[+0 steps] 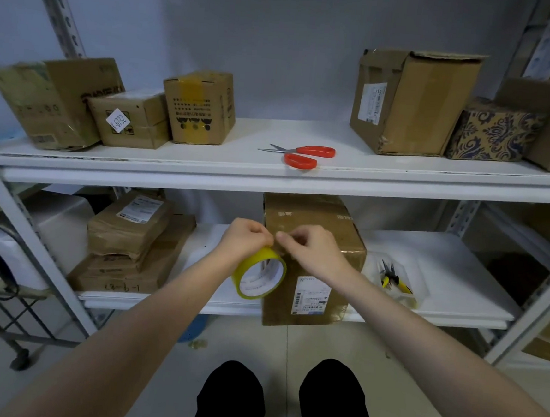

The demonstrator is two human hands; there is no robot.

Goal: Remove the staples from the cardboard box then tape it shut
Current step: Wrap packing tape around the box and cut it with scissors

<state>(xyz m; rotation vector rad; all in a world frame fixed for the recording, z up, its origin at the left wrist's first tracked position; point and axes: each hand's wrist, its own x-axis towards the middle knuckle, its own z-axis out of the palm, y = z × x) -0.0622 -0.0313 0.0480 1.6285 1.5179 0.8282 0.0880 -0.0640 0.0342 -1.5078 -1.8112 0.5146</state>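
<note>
A brown cardboard box (312, 218) with a shipping label stands on the lower shelf (444, 254), its front overhanging the edge. My left hand (246, 239) grips a yellow roll of tape (258, 273) in front of the box's top left corner. My right hand (310, 247) sits beside it over the box's front top edge, fingertips pinching at the tape's end next to my left thumb. The loose end itself is too small to make out.
Red-handled scissors (300, 156) lie on the upper shelf (269, 175) among several cardboard boxes. Yellow-handled pliers (393, 278) rest in a clear tray right of the box. Stacked parcels (129, 239) fill the lower shelf's left. My legs show below.
</note>
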